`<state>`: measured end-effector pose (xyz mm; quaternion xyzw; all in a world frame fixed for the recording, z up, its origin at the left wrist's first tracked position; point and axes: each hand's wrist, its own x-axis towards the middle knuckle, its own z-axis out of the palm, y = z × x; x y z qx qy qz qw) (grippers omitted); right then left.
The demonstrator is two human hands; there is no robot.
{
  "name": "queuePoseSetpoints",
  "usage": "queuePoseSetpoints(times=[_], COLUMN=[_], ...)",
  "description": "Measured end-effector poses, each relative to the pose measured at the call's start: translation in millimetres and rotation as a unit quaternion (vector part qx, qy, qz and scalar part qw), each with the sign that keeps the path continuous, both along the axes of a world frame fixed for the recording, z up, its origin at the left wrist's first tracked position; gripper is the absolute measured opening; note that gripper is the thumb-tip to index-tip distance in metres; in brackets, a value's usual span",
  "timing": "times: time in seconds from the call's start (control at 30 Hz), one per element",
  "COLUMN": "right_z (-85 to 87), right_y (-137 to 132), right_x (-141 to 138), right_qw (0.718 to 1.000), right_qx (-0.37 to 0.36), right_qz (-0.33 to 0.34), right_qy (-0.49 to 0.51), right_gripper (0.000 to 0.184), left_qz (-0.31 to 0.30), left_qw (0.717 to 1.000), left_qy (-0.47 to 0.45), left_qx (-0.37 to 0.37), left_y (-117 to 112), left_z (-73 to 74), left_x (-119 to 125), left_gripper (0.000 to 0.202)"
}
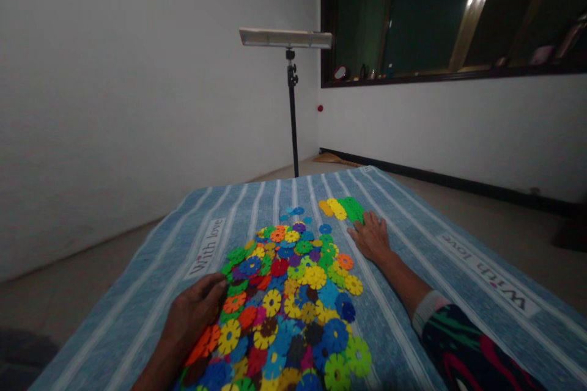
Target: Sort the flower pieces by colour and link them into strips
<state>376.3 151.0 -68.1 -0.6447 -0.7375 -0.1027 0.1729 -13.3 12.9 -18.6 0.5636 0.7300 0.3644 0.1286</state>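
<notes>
Right at the loosely spread right hand [371, 238] sit green notched plastic discs [352, 209], so probably the lining-up step. Left hand [195, 304] curls beside the multicoloured notched-disc heap [315, 276], can't tell if pinching; next move likely calls for freeing one disc.

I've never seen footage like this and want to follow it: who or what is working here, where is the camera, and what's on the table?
There is no machine here, just a person's bare hands. The single picture comes from a camera worn on their head, looking forward and down. A blue striped cloth covers the surface. On it lies a pile of colorful notched discs. Beyond the pile, to the right, orange, yellow and green discs lie grouped by color. The left hand is at the pile's left edge; the right hand is beside the green ones. Whether either holds a disc, I cannot tell.
</notes>
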Motion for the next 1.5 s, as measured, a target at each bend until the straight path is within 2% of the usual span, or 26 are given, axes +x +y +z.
queuePoseSetpoints(times=[0.2, 0.5, 0.83, 1.2, 1.5], right_z=[-2.0, -6.4, -2.6, -1.5, -1.2], right_y=[3.2, 8.0, 5.3, 4.9, 2.7], right_x=[0.9, 2.1, 0.6, -1.0, -1.2], right_qw=[1.0, 1.0, 1.0, 1.0, 1.0], right_qx=[0.004, 0.011, 0.024, 0.008, 0.008], right_qz=[0.002, 0.004, 0.005, 0.005, 0.011], right_qy=[0.009, 0.008, 0.01, -0.001, -0.001], right_gripper=[0.044, 0.044, 0.043, 0.043, 0.043], left_qz=[0.002, 0.019, 0.01, 0.01, 0.008], left_qw=[1.0, 1.0, 1.0, 1.0, 1.0], left_qy=[-0.025, -0.008, 0.022, 0.029, 0.025], left_qx=[0.001, -0.005, -0.012, -0.004, -0.011], left_y=[-0.6, 0.1, 2.6, 2.2, 3.3], left_z=[1.0, 2.8, -4.9, 1.3, -5.5], left_x=[3.7, 3.4, -3.7, -0.9, -6.2], left_gripper=[0.034, 0.036, 0.036, 0.033, 0.035])
